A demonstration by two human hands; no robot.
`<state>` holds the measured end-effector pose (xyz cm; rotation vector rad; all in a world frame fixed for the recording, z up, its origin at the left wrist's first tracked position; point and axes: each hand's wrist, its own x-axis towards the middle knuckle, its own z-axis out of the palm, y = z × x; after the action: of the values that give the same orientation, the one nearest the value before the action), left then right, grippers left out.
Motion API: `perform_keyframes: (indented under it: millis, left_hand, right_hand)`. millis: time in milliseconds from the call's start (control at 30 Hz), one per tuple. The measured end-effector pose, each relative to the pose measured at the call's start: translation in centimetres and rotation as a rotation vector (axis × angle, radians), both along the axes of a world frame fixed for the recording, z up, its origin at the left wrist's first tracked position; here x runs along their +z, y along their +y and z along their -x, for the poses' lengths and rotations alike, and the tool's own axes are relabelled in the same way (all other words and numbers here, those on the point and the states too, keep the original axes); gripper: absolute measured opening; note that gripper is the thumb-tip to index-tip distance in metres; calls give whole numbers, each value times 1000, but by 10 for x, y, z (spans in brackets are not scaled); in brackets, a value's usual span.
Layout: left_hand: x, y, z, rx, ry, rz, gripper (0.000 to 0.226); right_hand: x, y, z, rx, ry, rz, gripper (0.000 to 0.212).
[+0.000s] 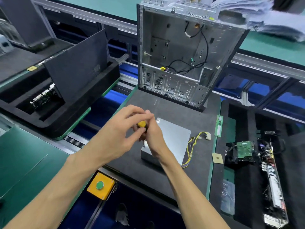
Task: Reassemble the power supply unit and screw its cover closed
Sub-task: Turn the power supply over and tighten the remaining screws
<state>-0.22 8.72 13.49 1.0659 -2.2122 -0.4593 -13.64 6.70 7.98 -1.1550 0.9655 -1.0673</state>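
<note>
Item: power supply unit (173, 139), a flat grey metal box, is lying cover-up on the dark foam mat (165, 103) at the middle of the bench, with its bundle of yellow and black wires (193, 146) trailing off the right side to a pale connector. Item: screwdriver (142, 128) with a yellow-capped handle, standing nearly upright, its metal tip touching the near left corner of the unit's cover. The right hand (153, 138) is gripping the handle, fingers wrapped around it. The left hand (122, 129) is reaching in from the left, its fingertips curling at the yellow cap; whether they are pinching it or only touching cannot be told. Item: open computer case (181, 55), bare metal, is standing upright at the far edge of the mat, loose black cables hanging inside. Item: green memory stick (219, 126), lying along the right edge of the mat. Item: small square processor chip (217, 158), sitting just beside the mat's right edge, nearer the person. Item: black foam tray (244, 179) at right, holding a hard drive (244, 149) and a long expansion card (272, 176). Item: yellow box with a green button (100, 185), sitting below the bench edge at front left.
</note>
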Motion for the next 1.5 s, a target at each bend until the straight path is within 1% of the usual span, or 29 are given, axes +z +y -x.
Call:
perform_keyframes:
  millis: [100, 233, 267, 333, 367, 467, 600, 767, 900, 967, 1033, 1100, 1167, 1233, 1267, 1333, 1400, 1433, 1500]
  left_hand:
    - [1, -5, 0, 15, -58, 69, 37]
    - [1, -10, 2, 65, -53, 50, 17]
    - [2, -12, 4, 86, -52, 42, 16]
    - [3, -16, 6, 137, -51, 30, 27]
    - [4, -18, 7, 172, -52, 17, 35]
    - [5, -17, 8, 274, -108, 7, 51]
    - [10, -10, 12, 281, -186, 44, 53]
    - [14, -7, 13, 231, -246, 32, 48]
    - [16, -8, 16, 228, -260, 11, 42]
    - [18, -11, 15, 131, -221, -50, 30]
    - [22, -12, 11, -30, -251, -109, 12]
    - [25, -11, 8, -115, -357, -144, 20]
    - [28, -8, 10, -21, -454, -99, 35]
    - [30, -8, 15, 136, -565, -61, 49]
    - [32, -9, 18, 193, -617, -70, 48]
    - [32, -12, 18, 198, -641, -119, 37]
    - [33, -13, 15, 97, -583, -142, 16]
    - [32, -14, 12, 15, -541, -144, 5]
    - [34, -11, 10, -98, -517, -159, 22]
  right_hand:
    - [-7, -1, 7, -12, 69, 36, 48]
    - [-37, 6, 32, -104, 371, 241, 36]
    - [-43, 10, 38, -121, 417, 254, 37]
    - [-53, 20, 46, -114, 453, 234, 41]
    - [-58, 24, 47, -94, 470, 235, 40]
    - [-68, 28, 45, -69, 579, 299, 23]
    - [-71, 28, 42, -80, 672, 356, 15]
    - [-69, 28, 41, -74, 690, 359, 22]
    - [-67, 28, 41, -69, 680, 351, 18]
    - [-66, 27, 42, -77, 671, 340, 16]
    - [-66, 25, 43, -88, 658, 335, 15]
    - [-67, 25, 45, -95, 636, 328, 16]
    - [-67, 24, 45, -101, 610, 322, 18]
    - [-70, 23, 45, -98, 605, 322, 19]
    - [-71, 22, 45, -94, 604, 322, 17]
    - [-74, 21, 45, -86, 595, 315, 15]
    - [-76, 20, 44, -88, 594, 314, 14]
    - [-78, 20, 44, -95, 591, 313, 14]
    - [-79, 19, 44, -107, 572, 306, 14]
